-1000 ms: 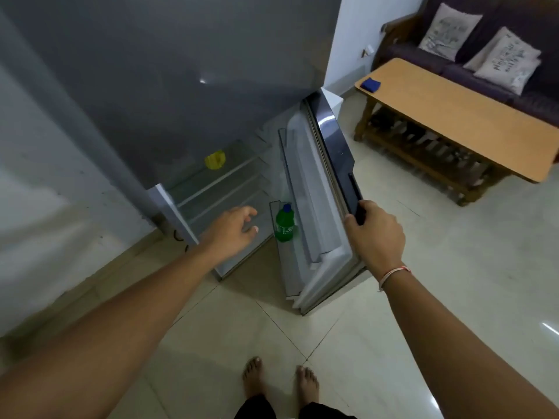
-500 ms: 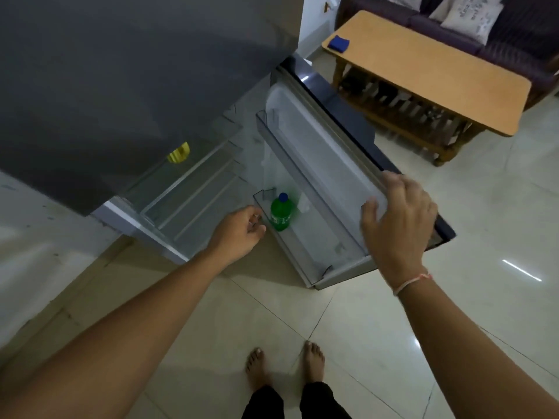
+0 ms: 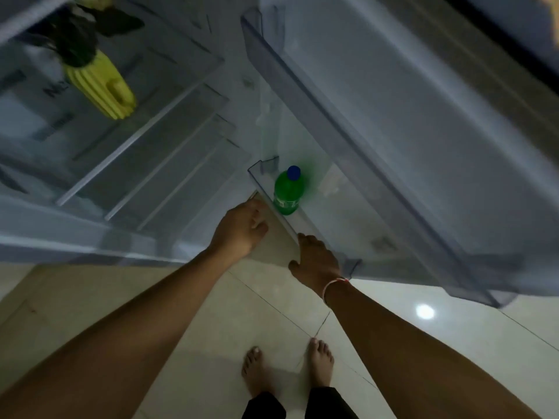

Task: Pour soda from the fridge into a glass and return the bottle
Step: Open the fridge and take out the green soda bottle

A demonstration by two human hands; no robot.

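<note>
A: Head view first. Where was the bottle (image 3: 286,193)?

B: It stood upright in the lowest door bin (image 3: 314,234), near that bin's end closest to the fridge (image 3: 127,164) body. Green, with a blue cap (image 3: 293,172). Nothing else showed in that bin.

A: And the hands?

B: The left hand (image 3: 242,231) hung just beside the bin's front wall, below and left of the bottle, fingers loosely curled, empty. It was close to the bottle but not touching it. The right hand (image 3: 317,263) lay over the bin's front rim further along, toward the door's outer edge; fingers were spread and bent down onto the clear plastic. Whether it gripped the rim or merely rested on it, I could not tell. It carried nothing. A thin band (image 3: 334,285) circled that wrist.

A: The door?

B: Wide open, its inner liner filling the upper right. A second, longer bin (image 3: 348,137) ran above the lowest one.

A: Inside the fridge?

B: Clear shelves (image 3: 157,140), mostly bare. On an upper shelf near the top left corner sat a yellow ribbed thing (image 3: 102,87) with something dark (image 3: 81,34) over it; too blurred to name.

A: Below?

B: Pale tiled floor (image 3: 211,328), two bare feet (image 3: 257,370) at the bottom edge, dark trouser hems above them.
</note>
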